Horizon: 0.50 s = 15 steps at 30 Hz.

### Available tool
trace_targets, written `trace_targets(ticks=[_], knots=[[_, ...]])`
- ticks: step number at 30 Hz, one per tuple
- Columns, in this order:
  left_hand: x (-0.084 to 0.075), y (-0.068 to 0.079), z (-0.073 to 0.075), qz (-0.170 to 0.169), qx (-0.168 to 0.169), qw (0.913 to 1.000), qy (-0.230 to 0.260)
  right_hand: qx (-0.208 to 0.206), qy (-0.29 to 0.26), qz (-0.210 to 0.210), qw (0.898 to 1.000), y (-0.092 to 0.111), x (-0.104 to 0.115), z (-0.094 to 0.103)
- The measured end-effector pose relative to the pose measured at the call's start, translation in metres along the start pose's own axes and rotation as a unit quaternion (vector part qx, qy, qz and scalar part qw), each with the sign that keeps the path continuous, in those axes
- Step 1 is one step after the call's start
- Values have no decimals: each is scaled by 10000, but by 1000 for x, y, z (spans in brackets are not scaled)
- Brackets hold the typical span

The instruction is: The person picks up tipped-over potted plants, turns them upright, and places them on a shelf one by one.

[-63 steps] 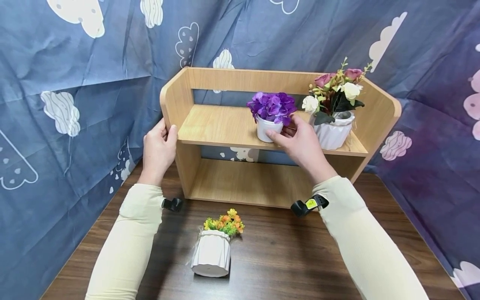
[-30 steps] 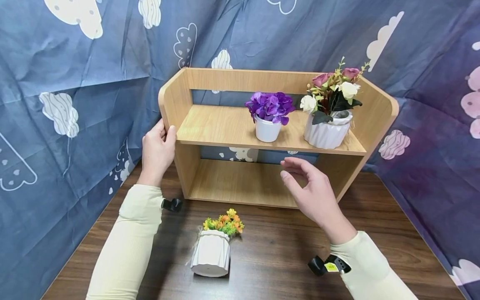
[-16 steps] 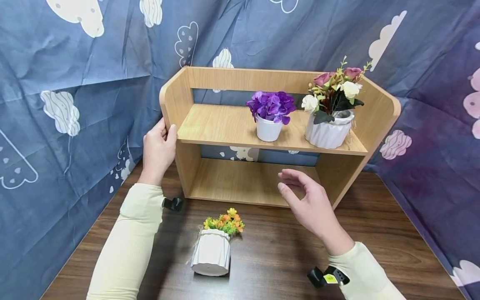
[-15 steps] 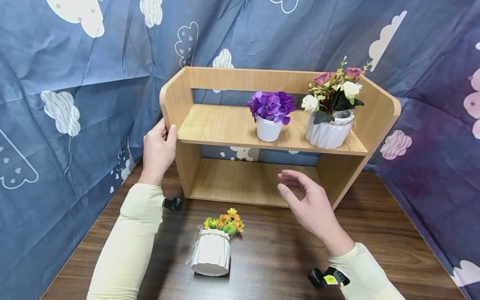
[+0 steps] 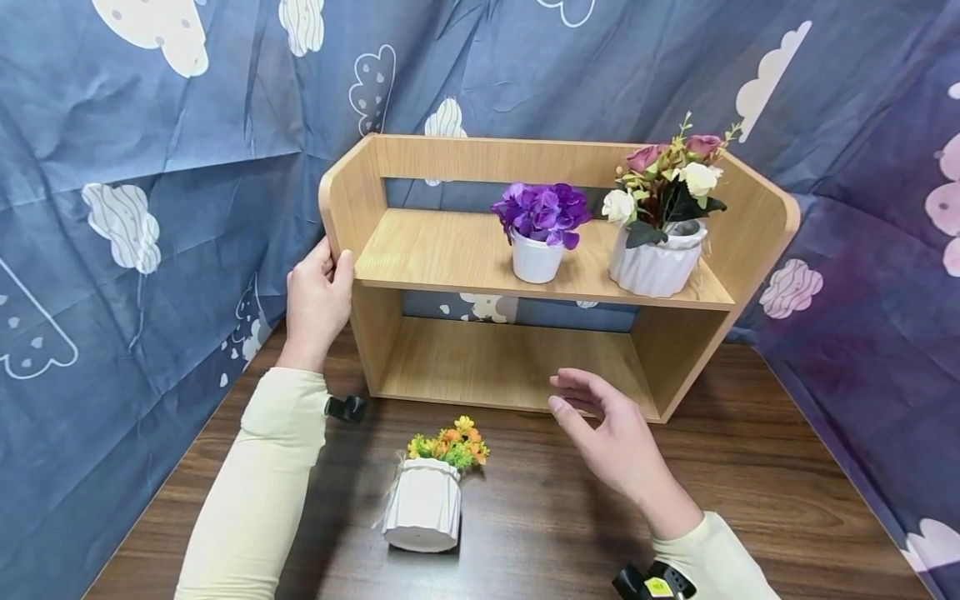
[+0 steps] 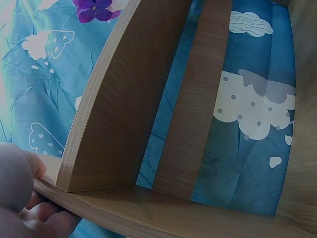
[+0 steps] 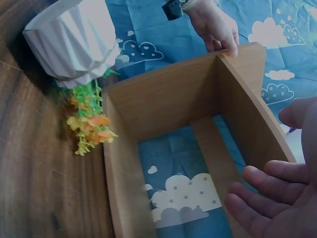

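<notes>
My left hand (image 5: 317, 304) grips the left side panel of a light wooden two-tier shelf (image 5: 450, 250), thumb on the inner face and fingers round the outside. In the left wrist view, part of that hand (image 6: 29, 198) shows at the panel's edge. My right hand (image 5: 607, 425) hovers in front of the lower tier, fingers loosely bent and holding nothing. A white pot of purple flowers (image 5: 537, 260) stands mid upper tier. To its right is a ribbed white pot of roses (image 5: 656, 265). Nearer me, a white pot with orange and yellow flowers (image 5: 422, 504) is on the table.
The dark wooden table (image 5: 540, 533) carries the shelf. Blue cloth (image 5: 187, 108) with white cloud prints hangs behind and on both sides, close to the shelf's ends.
My right hand has let go of the purple flower pot, drawn back and dropped to in front of the lower tier. My left hand stays on the side panel.
</notes>
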<state>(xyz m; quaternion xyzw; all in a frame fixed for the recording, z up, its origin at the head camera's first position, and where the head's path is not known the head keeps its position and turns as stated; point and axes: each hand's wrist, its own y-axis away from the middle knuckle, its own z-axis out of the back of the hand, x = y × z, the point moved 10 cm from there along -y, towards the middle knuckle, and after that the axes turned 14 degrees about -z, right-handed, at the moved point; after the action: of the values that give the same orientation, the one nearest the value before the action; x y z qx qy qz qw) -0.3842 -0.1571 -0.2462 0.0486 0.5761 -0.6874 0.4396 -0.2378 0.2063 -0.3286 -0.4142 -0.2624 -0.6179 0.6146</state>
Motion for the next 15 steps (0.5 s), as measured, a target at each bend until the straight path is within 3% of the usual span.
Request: trace_targets(ticks=[15], knots=[[-1, 0, 0, -31, -33, 10000, 31, 291, -1, -442, 9986, 17, -32, -41]])
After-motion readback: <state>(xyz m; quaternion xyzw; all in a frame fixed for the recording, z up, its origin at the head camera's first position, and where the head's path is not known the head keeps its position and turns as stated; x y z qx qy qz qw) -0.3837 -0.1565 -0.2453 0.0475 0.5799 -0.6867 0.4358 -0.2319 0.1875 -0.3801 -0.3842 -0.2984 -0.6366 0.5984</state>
